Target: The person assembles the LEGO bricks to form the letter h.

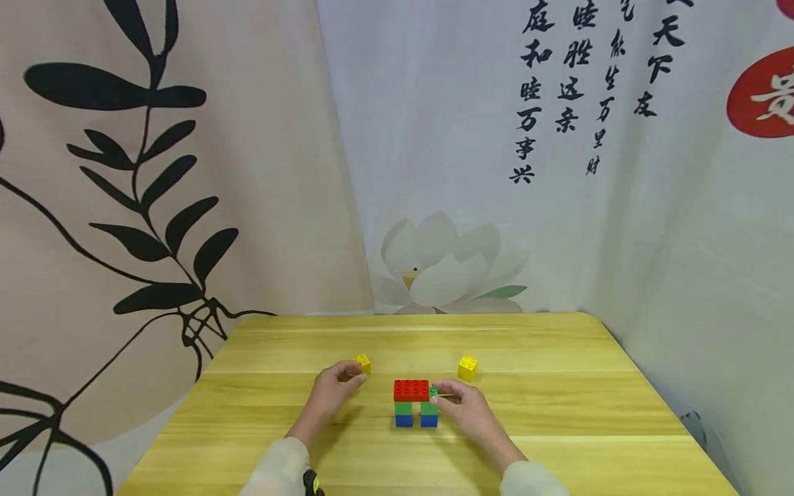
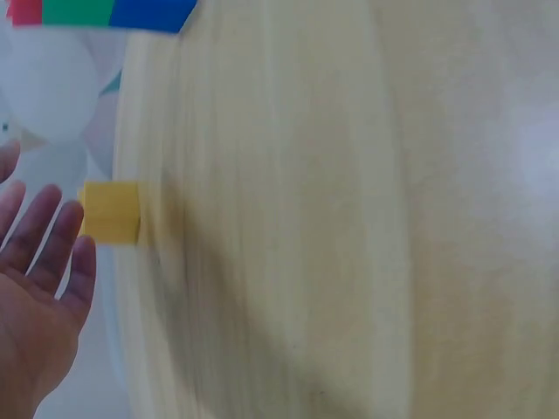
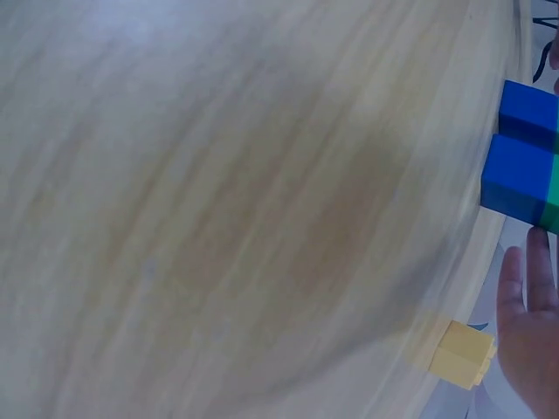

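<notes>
A small block structure stands at the table's middle in the head view. Its red brick (image 1: 411, 390) spans two posts, each a green block (image 1: 403, 408) over a blue block (image 1: 404, 421). Green studs (image 1: 433, 391) show beside the red brick's right end. My right hand (image 1: 468, 410) has its fingertips at those studs; in the right wrist view its fingers look straight, and a firm hold cannot be made out. My left hand (image 1: 335, 393) is by the left yellow block (image 1: 364, 364), fingers loosely extended. In the left wrist view, that yellow block (image 2: 112, 213) sits just beyond the fingertips.
Another yellow block (image 1: 468, 368) lies behind the right hand, near the structure's right side. Everything stands on a wooden table (image 1: 279, 344), its far edge close to a printed curtain (image 1: 298, 172). A dark band (image 1: 311, 481) is on the left wrist.
</notes>
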